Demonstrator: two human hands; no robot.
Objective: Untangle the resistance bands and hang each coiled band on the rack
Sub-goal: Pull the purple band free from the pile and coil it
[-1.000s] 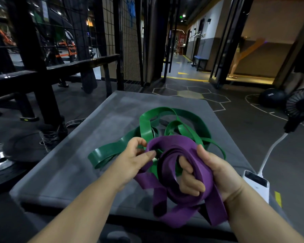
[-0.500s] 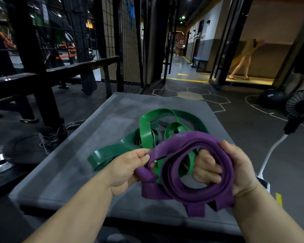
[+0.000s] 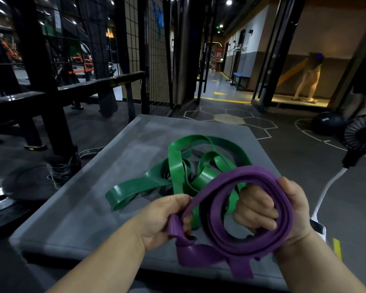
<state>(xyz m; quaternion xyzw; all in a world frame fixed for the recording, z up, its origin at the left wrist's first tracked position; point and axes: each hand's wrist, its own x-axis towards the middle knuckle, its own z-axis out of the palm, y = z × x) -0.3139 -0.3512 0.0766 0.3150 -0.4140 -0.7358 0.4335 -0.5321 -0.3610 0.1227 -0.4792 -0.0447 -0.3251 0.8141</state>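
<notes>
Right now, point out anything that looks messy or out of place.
The green band lies in a tangled heap on the grey mat, loops crossing. The purple band, held by the left hand and right hand, is coiled, but a loose tail hangs below.

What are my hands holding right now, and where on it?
Both hold the purple band: the right hand grips the coil's right side through its middle; the left hand pinches a loose fold at its left.

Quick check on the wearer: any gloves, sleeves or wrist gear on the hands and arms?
None visible. The left hand and right hand are bare, with no gloves, rings or tape. No sleeves, watch or wristband show on either arm up to the frame edge.
</notes>
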